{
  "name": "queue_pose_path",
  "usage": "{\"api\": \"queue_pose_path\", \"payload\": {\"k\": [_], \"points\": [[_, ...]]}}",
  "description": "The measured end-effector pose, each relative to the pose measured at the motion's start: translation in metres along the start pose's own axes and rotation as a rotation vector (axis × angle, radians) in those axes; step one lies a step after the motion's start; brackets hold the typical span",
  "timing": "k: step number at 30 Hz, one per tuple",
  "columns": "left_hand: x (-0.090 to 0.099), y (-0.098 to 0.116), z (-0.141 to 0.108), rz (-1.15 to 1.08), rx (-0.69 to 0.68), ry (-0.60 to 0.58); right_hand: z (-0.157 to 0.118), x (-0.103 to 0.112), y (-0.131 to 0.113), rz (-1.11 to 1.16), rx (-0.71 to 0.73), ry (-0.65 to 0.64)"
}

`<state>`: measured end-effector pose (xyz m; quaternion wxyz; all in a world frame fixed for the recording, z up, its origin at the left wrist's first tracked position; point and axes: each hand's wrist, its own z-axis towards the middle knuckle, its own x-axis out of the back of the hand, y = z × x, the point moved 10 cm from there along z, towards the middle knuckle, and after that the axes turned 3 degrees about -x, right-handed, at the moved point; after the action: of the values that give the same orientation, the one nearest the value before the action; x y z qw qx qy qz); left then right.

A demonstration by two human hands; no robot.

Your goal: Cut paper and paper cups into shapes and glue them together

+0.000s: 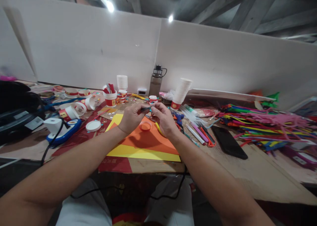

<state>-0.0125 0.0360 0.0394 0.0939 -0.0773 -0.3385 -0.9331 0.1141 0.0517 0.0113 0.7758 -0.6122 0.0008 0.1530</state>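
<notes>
My left hand [132, 118] and my right hand [163, 119] meet above the sheets of paper, fingertips almost touching. Between the left fingers and thumb is a small thin dark piece [145, 109], too small to name. The right thumb and fingers are pinched together at its other end; what they grip is hard to make out. Under the hands lies an orange sheet [131, 140] on top of a yellow sheet [146, 154]. A round see-through ring [145, 126] rests on the orange sheet. Beside the right palm shows a curved yellow piece [158, 128], partly hidden.
Paper cup stacks [182, 91], a bottle [155, 82] and a cup of red-handled tools [110, 97] stand behind. Rightward lie a blue glue gun [178, 116], markers [198, 133], a phone [229, 141] and pipe cleaners [272, 123]. Leftward are a white lid [93, 126] and a power strip [64, 133].
</notes>
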Motion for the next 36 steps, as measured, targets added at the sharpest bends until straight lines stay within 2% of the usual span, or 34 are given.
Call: {"api": "queue_pose_path", "payload": {"k": [13, 22, 31, 36], "points": [[-0.005, 0.002, 0.0, -0.013, -0.024, -0.041, 0.0, 0.0, 0.003, 0.038, -0.034, 0.005], [-0.003, -0.008, -0.002, -0.117, 0.073, -0.01, 0.001, 0.003, 0.009, 0.044, -0.077, 0.005], [-0.004, -0.007, -0.003, -0.083, 0.046, -0.012, 0.001, 0.003, 0.011, 0.061, -0.114, 0.016], [-0.001, -0.015, -0.003, -0.075, 0.069, 0.021, 0.002, 0.006, 0.015, 0.053, -0.142, 0.021]]}}
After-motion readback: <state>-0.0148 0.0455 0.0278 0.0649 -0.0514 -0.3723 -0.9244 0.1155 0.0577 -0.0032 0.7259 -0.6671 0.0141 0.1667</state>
